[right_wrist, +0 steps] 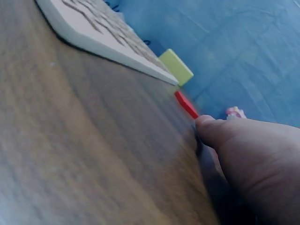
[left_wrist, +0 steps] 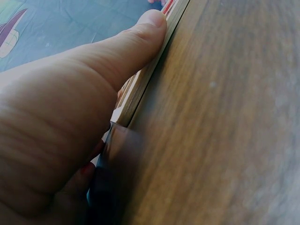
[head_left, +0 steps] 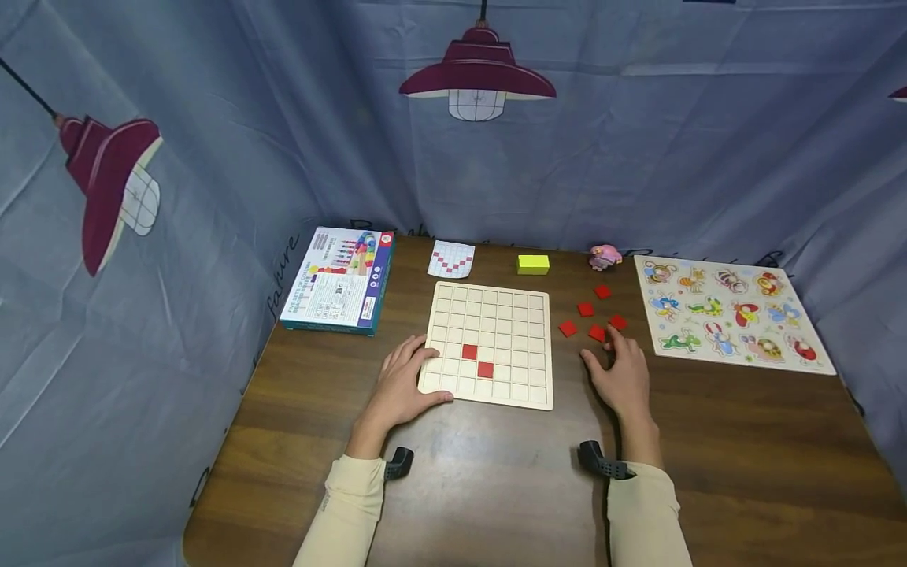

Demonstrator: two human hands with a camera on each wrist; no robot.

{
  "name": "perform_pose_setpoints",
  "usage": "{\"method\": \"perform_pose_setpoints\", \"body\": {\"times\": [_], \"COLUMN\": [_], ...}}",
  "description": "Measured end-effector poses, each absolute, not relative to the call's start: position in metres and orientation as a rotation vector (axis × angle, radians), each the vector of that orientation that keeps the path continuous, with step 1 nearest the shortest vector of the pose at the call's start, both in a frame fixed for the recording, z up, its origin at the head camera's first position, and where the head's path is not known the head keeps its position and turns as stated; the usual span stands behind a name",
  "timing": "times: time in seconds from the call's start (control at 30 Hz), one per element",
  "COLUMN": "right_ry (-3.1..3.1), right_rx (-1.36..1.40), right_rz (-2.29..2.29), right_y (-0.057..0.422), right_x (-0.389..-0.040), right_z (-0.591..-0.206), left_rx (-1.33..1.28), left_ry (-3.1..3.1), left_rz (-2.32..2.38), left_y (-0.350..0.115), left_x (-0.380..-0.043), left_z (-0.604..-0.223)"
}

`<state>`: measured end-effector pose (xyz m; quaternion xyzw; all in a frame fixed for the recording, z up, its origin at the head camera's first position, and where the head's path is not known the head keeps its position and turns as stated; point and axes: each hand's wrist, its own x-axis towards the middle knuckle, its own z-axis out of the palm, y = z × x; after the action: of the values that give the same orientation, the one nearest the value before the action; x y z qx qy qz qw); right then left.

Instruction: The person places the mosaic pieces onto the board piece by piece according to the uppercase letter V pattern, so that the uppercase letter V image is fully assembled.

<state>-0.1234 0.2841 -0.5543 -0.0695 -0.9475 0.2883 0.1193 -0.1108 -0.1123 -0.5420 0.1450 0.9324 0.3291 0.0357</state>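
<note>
A wooden grid board (head_left: 510, 315) lies mid-table, with two red square tiles, one (head_left: 470, 352) and another (head_left: 485, 369), set diagonally in its cells. My left hand (head_left: 404, 386) rests at the board's near left corner, fingers along the left side and a straight thumb (left_wrist: 140, 40) on the near edge. To the right of the board, several loose red tiles (head_left: 585, 309) lie scattered. My right hand (head_left: 625, 378) is beside them, thumb and forefinger apart; its fingertips reach the nearest tile (head_left: 597, 333). Whether they touch it is unclear. In the right wrist view, the thumb (right_wrist: 211, 129) partly hides a tile.
Behind the board are a pattern card (head_left: 451, 260), a yellow block (head_left: 533, 264) and a small pink figure (head_left: 605, 257). A printed box (head_left: 340, 279) lies at the left. An insect puzzle board (head_left: 730, 311) lies at the right. A curtain (head_left: 496, 181) hangs behind the table.
</note>
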Motion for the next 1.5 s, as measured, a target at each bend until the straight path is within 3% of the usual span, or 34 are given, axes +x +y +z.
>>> {"method": "perform_pose_setpoints", "body": {"times": [0.3, 1.5], "right_ry": [-2.755, -2.756], "right_rx": [-0.296, -0.068], "right_rz": [0.859, 0.800], "right_y": [0.277, 0.285], "right_x": [-0.115, -0.114], "right_z": [-0.561, -0.558], "left_rx": [0.435, 0.435], "left_ry": [2.851, 2.853], "left_rz": [0.989, 1.017], "left_y": [-0.116, -0.112], "left_x": [-0.103, -0.108], "left_z": [-0.543, -0.544]}}
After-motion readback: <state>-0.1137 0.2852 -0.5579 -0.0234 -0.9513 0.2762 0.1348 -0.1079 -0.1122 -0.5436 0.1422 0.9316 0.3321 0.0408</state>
